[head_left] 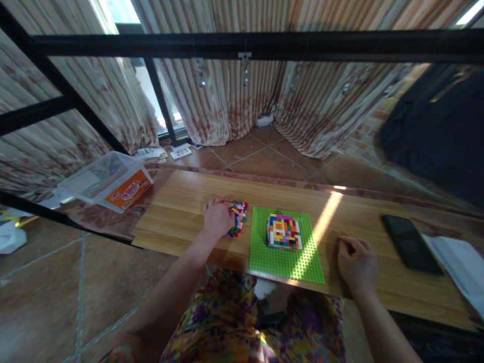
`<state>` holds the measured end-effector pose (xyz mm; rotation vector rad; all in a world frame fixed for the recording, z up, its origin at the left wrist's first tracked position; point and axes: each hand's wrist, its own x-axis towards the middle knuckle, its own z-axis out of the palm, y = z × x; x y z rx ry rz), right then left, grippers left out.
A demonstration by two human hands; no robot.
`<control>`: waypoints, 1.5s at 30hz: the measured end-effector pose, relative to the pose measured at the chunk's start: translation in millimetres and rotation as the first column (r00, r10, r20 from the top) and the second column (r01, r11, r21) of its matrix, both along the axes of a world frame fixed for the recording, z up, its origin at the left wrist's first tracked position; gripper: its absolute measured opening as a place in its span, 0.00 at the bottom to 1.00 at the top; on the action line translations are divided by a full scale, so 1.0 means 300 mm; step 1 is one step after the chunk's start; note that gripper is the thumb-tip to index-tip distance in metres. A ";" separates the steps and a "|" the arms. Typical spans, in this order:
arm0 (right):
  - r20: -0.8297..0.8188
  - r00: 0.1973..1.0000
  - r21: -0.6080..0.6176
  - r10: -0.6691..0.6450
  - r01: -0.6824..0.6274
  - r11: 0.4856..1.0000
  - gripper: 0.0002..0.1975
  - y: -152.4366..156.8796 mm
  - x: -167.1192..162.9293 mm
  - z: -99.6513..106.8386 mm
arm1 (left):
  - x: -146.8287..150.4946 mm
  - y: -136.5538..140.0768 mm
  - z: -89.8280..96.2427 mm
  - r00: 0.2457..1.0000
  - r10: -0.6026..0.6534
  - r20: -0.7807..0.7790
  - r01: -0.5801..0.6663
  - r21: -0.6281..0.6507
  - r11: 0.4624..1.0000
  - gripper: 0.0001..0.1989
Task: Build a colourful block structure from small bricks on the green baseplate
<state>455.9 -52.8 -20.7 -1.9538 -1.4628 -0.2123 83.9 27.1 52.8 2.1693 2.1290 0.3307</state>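
My left hand point(218, 218) rests palm down at the left side of a pile of small coloured toy bricks point(239, 217), covering part of it. Its fingers bend downward, apart, and their tips are partly hidden. Right of the pile lies a green studded baseplate point(264, 264). On it stands a low block built of many-coloured bricks point(284, 232), with white on its sides. My right hand point(358, 262) is on the wooden table to the right of the baseplate, its fingers curled in. Whatever may be inside that curl is hidden.
A black phone point(411, 244) and white paper point(459, 267) lie on the table point(174, 212) at the right. To the left is a clear plastic box point(102, 179) with an orange label. A black metal bar point(212, 47) crosses above, before striped curtains point(227, 101).
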 end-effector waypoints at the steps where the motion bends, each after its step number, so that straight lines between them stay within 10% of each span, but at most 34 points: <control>1: -0.005 1.000 0.000 0.002 -0.002 1.000 0.17 0.000 0.000 0.000 | 0.000 0.001 -0.001 1.000 -0.006 0.001 0.006 -0.002 1.000 0.10; 17: -0.036 0.999 0.009 0.004 -0.004 1.000 0.16 0.000 -0.017 0.017 | -0.068 0.011 -0.061 0.965 -0.170 0.201 0.139 0.156 0.978 0.11; 26: -0.022 1.000 0.006 0.005 -0.005 1.000 0.15 0.000 -0.012 0.013 | -0.036 -0.027 -0.037 0.812 -0.081 0.577 0.013 0.120 0.993 0.12; 45: -0.043 0.999 0.004 0.004 -0.003 1.000 0.15 0.004 -0.005 0.001 | -0.032 -0.013 -0.046 0.782 -0.085 0.617 0.052 0.071 0.996 0.12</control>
